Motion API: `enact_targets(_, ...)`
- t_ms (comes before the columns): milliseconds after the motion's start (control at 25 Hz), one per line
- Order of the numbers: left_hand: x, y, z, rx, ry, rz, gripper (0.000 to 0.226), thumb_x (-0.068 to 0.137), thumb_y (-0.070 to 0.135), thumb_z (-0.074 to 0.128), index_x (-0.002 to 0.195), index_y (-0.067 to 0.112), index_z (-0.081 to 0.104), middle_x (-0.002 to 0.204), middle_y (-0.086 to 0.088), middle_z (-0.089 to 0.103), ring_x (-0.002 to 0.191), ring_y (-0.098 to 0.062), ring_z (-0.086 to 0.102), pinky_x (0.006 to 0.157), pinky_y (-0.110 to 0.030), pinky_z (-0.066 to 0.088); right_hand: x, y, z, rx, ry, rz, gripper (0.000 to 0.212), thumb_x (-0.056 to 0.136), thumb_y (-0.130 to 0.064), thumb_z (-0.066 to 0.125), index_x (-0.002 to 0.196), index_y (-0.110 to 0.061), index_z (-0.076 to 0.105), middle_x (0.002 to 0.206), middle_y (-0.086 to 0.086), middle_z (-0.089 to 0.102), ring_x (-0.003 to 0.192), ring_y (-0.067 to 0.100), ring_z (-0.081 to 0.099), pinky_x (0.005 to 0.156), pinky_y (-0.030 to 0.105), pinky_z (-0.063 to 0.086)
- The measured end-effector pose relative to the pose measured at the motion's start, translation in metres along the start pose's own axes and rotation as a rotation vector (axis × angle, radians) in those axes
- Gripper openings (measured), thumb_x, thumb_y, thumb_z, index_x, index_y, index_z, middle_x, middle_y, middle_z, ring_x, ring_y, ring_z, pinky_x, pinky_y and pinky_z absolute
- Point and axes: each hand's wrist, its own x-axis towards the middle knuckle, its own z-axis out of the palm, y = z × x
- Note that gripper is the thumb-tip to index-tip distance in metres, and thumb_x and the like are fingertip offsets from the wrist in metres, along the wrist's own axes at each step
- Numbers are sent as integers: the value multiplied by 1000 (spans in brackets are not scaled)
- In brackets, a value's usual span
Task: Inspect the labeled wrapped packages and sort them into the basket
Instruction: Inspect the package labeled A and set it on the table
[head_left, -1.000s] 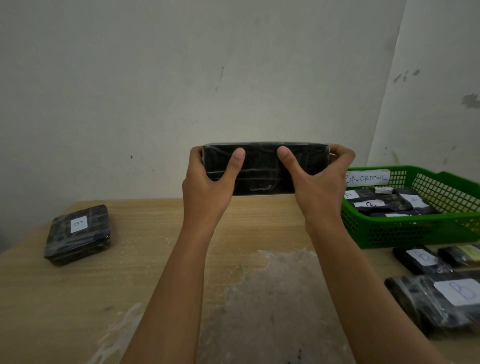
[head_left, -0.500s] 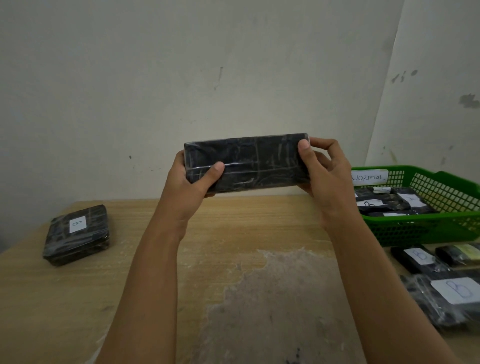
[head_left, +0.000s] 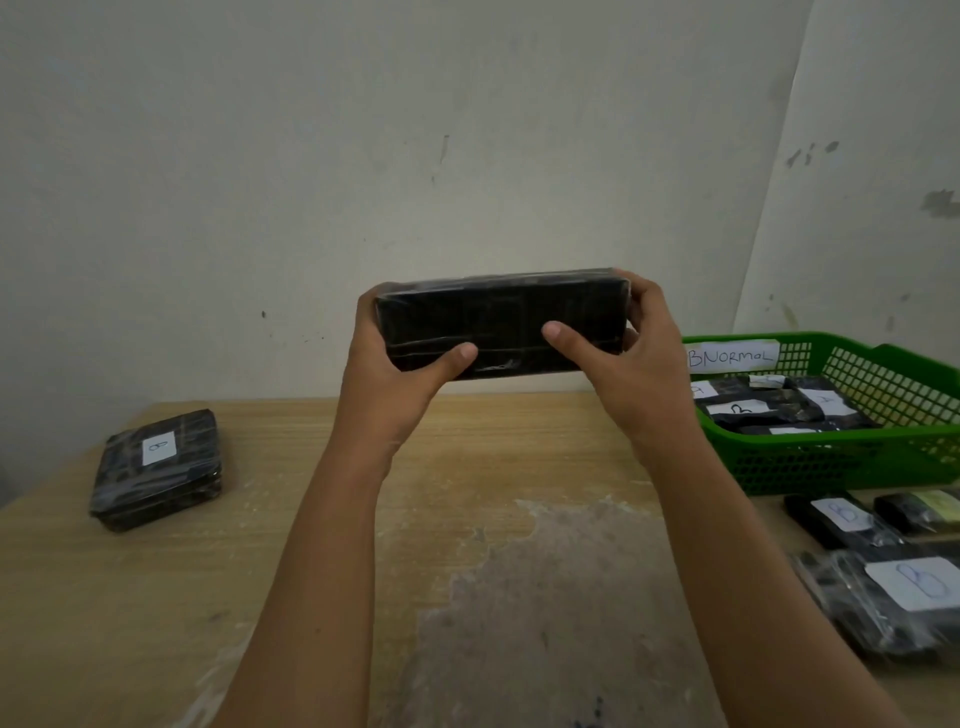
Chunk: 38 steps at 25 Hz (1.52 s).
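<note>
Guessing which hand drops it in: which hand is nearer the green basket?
Right. The right hand grips the package at the end beside the green basket; the left hand grips its far end.

Wooden counter (head_left: 519, 441), large worn grey patch (head_left: 545, 597) near centre. Off-white wall (head_left: 311, 156) behind, dark scuff marks (head_left: 810, 153) on it, far right.
</note>
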Motion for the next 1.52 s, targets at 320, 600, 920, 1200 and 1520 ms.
enact_targets(320, 5, -5, 5, -233, 36, -101, 38, 87, 57, 70, 117, 35, 62, 126, 2, 66, 121, -15, 62, 106, -39, 51, 0, -2, -2, 44, -10, -7, 80, 72, -37, 88, 140, -30, 46, 125, -17, 58, 117, 1, 57, 98, 15, 45)
enact_targets(600, 0, 5, 8, -199, 50, -14, 34, 92, 29, 72, 123, 20, 60, 116, 8, 65, 99, 0, 64, 96, -27, 53, -7, -10, 11, 53, 64, 156, 97, 57, -64, 80, 141, -33, 43, 118, -15, 56, 116, 10, 56, 97, 26, 46)
enact_targets(920, -6, 6, 25, -219, 231, -11, 66, 70, 33, 90, 125, 22, 56, 105, 11, 62, 91, 5, 64, 80, -12, 53, -13, -15, 23, 87, 122, 63, 75, 68, -45, 89, 129, -31, 48, 107, -18, 56, 99, -6, 57, 80, 6, 45)
enact_targets(1200, -2, 2, 26, -182, 214, 1, 40, 87, 43, 74, 120, 23, 62, 110, 10, 64, 97, 4, 61, 73, -3, 46, -10, -11, 20, 169, 204, 121, 54, 75, -46, 85, 119, -31, 59, 104, -13, 64, 100, 1, 61, 83, 16, 48)
enact_targets(1520, 8, -6, 1, -283, 146, -49, 45, 86, 55, 70, 119, 25, 65, 115, 6, 68, 116, -10, 64, 107, -33, 49, -5, -13, 6, 214, 2, 33, 45, 84, -29, 80, 126, -34, 64, 120, -7, 67, 112, 8, 66, 82, 9, 51)
